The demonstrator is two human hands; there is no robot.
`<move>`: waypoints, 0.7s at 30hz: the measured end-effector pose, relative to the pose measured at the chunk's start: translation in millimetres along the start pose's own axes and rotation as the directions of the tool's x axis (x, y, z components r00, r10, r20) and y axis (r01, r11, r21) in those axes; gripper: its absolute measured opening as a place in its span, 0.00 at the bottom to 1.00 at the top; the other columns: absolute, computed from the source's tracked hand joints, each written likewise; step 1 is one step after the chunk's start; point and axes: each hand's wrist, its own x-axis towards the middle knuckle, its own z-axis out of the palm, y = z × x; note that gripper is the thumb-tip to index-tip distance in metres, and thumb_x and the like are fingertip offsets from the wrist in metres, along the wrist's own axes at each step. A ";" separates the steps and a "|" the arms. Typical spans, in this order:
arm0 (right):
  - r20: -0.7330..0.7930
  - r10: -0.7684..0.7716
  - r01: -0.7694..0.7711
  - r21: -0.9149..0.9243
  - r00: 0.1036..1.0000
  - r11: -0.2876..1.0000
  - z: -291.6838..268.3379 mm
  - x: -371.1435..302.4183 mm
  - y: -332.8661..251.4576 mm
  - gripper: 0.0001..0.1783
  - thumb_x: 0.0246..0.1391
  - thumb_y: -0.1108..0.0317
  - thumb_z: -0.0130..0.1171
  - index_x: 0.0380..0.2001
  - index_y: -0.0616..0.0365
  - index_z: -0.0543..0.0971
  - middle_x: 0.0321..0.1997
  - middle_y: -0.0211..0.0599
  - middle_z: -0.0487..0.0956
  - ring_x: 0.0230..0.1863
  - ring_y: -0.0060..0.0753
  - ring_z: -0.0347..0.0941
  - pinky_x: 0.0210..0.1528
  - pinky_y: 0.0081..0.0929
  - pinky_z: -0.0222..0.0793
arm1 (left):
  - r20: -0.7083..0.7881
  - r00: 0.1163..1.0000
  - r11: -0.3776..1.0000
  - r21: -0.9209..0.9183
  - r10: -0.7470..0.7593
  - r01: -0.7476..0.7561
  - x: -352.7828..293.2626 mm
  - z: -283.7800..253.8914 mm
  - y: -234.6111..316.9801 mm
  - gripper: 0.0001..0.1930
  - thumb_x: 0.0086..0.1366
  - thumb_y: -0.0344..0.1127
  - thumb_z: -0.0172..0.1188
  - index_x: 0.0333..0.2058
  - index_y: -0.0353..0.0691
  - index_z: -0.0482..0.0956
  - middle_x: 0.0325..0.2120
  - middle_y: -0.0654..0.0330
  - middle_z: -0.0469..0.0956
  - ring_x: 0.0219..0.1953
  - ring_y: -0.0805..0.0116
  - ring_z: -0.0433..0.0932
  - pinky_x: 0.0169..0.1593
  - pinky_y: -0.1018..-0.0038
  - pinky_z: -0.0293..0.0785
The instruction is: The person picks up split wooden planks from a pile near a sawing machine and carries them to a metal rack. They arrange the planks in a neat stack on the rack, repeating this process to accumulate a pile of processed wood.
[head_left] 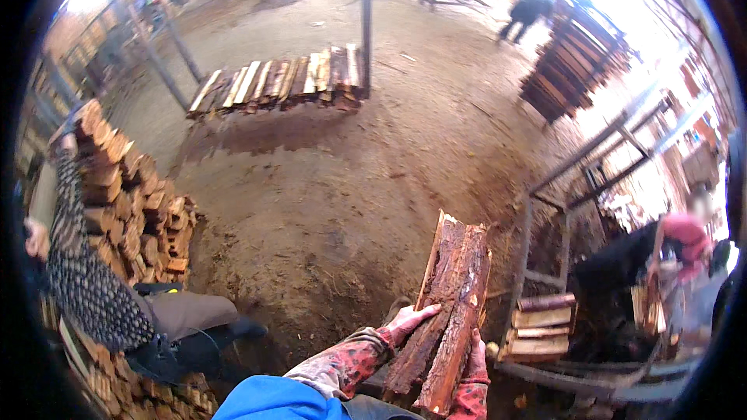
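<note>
A bundle of long split firewood pieces [462, 276], rough brown bark facing up, is held in front of me at the lower middle. My left hand [412, 322] is closed on the bundle's left side, with the thumb lying over the bark. Along the right edge, my right hand [475, 356] grips the same wood; most of its fingers are hidden beneath. To the right, a short stack of split firewood [542, 328] rests in a metal frame [529, 257].
At left a co-worker in a patterned sleeve [85, 280] reaches onto a tall firewood pile [128, 202]. Another person in pink [686, 239] is at right. Farther off stand a metal rack of firewood [284, 82], a dark wood stack [572, 62] and a distant person [529, 12].
</note>
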 end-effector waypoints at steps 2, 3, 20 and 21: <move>0.064 0.035 -0.033 -0.038 0.997 0.999 20.3 28.5 -25.1 0.36 0.56 0.40 0.55 0.49 0.64 0.73 0.43 0.38 0.79 0.40 0.33 0.77 0.44 0.32 0.74 | -0.020 1.000 0.998 -0.059 0.021 -0.022 13.3 -5.8 22.9 0.33 0.55 0.55 0.66 0.53 0.37 0.74 0.43 0.57 0.79 0.41 0.68 0.79 0.47 0.72 0.75; 0.110 0.025 -0.020 -0.049 0.994 0.999 19.6 47.2 -27.3 0.36 0.56 0.40 0.55 0.51 0.65 0.72 0.44 0.39 0.79 0.40 0.34 0.78 0.44 0.33 0.75 | -0.044 0.998 0.997 -0.065 0.045 -0.048 17.9 -6.9 30.0 0.33 0.55 0.56 0.66 0.53 0.37 0.74 0.43 0.57 0.79 0.41 0.68 0.79 0.47 0.71 0.75; 0.246 0.132 0.005 -0.488 0.960 0.873 189.0 244.1 -110.1 0.27 0.57 0.44 0.56 0.37 0.62 0.78 0.34 0.31 0.78 0.33 0.23 0.71 0.38 0.27 0.70 | -0.345 0.909 0.892 -0.296 0.235 -0.342 46.6 -99.9 175.2 0.32 0.55 0.56 0.67 0.49 0.35 0.76 0.41 0.59 0.79 0.39 0.70 0.77 0.44 0.72 0.74; 0.256 0.132 0.023 -0.526 0.958 0.850 205.4 255.6 -110.2 0.27 0.58 0.44 0.56 0.37 0.63 0.78 0.34 0.30 0.78 0.33 0.22 0.70 0.38 0.27 0.69 | -0.345 0.909 0.880 -0.323 0.234 -0.348 46.3 -113.0 187.4 0.33 0.55 0.56 0.67 0.49 0.34 0.76 0.40 0.58 0.79 0.39 0.69 0.78 0.44 0.72 0.74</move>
